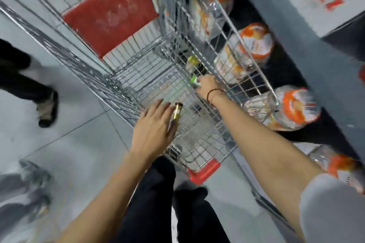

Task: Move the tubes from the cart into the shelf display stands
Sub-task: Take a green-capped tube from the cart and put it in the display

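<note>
Grey shop floor (79, 144), wire cart (138, 69). Our left hand (153, 130) grasps gold-capped tube (176, 113); right hand (207, 87) clenched on green tube (194, 80) inside cart.

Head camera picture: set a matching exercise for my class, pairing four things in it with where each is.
Things:
1. gold tube
2. green-and-white tube
3. red child-seat flap
4. orange-labelled packs

Places:
A. on the shelf beside the cart
B. in the left hand
C. at the cart's far end
D. under the right hand, low in the cart

Pairs: 1-B, 2-D, 3-C, 4-A
</note>
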### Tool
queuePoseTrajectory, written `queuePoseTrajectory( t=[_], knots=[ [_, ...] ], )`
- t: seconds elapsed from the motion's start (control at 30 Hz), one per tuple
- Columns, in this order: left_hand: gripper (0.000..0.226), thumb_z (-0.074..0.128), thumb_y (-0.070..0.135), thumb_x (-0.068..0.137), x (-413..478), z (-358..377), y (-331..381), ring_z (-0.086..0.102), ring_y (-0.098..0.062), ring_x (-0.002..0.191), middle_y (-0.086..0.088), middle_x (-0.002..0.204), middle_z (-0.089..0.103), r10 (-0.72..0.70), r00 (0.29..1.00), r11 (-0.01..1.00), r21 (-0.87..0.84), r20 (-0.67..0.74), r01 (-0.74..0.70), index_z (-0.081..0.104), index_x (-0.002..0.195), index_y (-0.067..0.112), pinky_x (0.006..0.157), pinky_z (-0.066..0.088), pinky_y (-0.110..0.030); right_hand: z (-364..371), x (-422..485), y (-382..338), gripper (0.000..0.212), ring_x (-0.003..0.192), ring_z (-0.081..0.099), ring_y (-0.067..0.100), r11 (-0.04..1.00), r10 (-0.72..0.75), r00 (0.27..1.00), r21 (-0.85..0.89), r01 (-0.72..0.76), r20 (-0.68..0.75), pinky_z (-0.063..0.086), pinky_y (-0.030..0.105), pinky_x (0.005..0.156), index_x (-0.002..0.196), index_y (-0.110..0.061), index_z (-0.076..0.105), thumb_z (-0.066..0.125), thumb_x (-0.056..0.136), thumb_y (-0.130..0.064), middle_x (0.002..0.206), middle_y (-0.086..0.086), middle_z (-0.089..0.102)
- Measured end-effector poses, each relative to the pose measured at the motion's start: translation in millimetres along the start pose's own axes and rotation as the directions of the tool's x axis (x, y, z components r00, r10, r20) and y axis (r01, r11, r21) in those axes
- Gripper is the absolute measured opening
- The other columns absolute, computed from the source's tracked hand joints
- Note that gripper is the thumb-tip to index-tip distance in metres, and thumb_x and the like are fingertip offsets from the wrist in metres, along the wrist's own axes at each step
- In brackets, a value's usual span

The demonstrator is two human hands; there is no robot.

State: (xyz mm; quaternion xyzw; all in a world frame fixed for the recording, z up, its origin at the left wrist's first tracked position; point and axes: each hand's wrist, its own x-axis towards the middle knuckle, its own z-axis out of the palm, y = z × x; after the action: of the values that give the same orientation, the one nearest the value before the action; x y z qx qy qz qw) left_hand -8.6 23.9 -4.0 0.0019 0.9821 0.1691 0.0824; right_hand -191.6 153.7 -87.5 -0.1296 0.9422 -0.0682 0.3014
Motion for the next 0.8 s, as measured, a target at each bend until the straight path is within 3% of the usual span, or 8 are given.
queuePoseTrajectory(
  t=[0.23, 0.43, 0.53, 0.63, 0.8],
  knots=[
    [0.034, 0.049, 0.03, 0.088, 0.1, 3.4, 1.2, 0.049, -0.029, 0.117, -0.008, 0.111, 0.065, -0.018, 0.999, 1.0, 0.005, -0.031, 0.018, 0.06, 0.112, 0.008, 0.086, 0.044, -0.04, 47.4, 57.9, 16.2, 0.055, 0.128, 0.039, 0.036, 0.991, 0.029, 0.998, -0.131, -0.021, 0.054, 0.042, 0.047, 0.1, 0.138, -0.012, 0.033, 0.056, 0.088, -0.01, 0.138, 0.021, 0.039],
    [0.03, 0.049, 0.029, 0.089, -0.6, 6.3, 2.7, 0.054, -0.028, 0.109, -0.007, 0.101, 0.068, -0.012, 0.996, 1.0, -0.012, -0.09, 0.011, 0.063, 0.104, 0.007, 0.078, 0.049, -0.038, 65.3, 71.9, 25.9, 0.058, 0.125, 0.04, 0.036, 0.975, -0.029, 0.994, -0.223, 0.005, -0.105, 0.043, 0.045, 0.097, 0.138, -0.008, 0.032, 0.049, 0.084, 0.006, 0.133, 0.023, 0.046],
    [0.029, 0.049, 0.029, 0.089, -1.1, 6.9, 2.8, 0.056, -0.026, 0.105, -0.005, 0.097, 0.068, 0.002, 0.993, 1.0, -0.002, -0.12, -0.002, 0.064, 0.102, 0.008, 0.078, 0.043, -0.031, 69.6, 74.7, 24.6, 0.055, 0.122, 0.04, 0.036, 0.964, -0.06, 0.994, -0.263, 0.034, -0.092, 0.045, 0.044, 0.091, 0.138, -0.008, 0.032, 0.05, 0.087, 0.001, 0.13, 0.023, 0.051],
    [0.029, 0.049, 0.031, 0.088, -1.9, 6.1, 3.2, 0.056, -0.024, 0.103, -0.004, 0.095, 0.068, 0.002, 0.993, 1.0, 0.008, -0.116, -0.001, 0.065, 0.101, 0.01, 0.074, 0.044, -0.03, 70.5, 67.0, 25.4, 0.055, 0.123, 0.041, 0.035, 0.942, -0.087, 0.994, -0.329, 0.061, -0.064, 0.042, 0.044, 0.095, 0.137, -0.008, 0.034, 0.057, 0.087, -0.012, 0.133, 0.022, 0.049],
    [0.03, 0.047, 0.034, 0.087, -2.6, 3.2, 4.3, 0.058, -0.023, 0.097, -0.004, 0.092, 0.068, -0.016, 0.995, 1.0, -0.002, -0.099, 0.016, 0.065, 0.095, 0.012, 0.064, 0.05, -0.035, 53.4, 45.5, 30.0, 0.051, 0.122, 0.044, 0.034, 0.981, -0.044, 0.989, -0.191, 0.016, -0.143, 0.042, 0.043, 0.097, 0.137, -0.011, 0.035, 0.054, 0.09, -0.014, 0.13, 0.021, 0.051]
  ],
)
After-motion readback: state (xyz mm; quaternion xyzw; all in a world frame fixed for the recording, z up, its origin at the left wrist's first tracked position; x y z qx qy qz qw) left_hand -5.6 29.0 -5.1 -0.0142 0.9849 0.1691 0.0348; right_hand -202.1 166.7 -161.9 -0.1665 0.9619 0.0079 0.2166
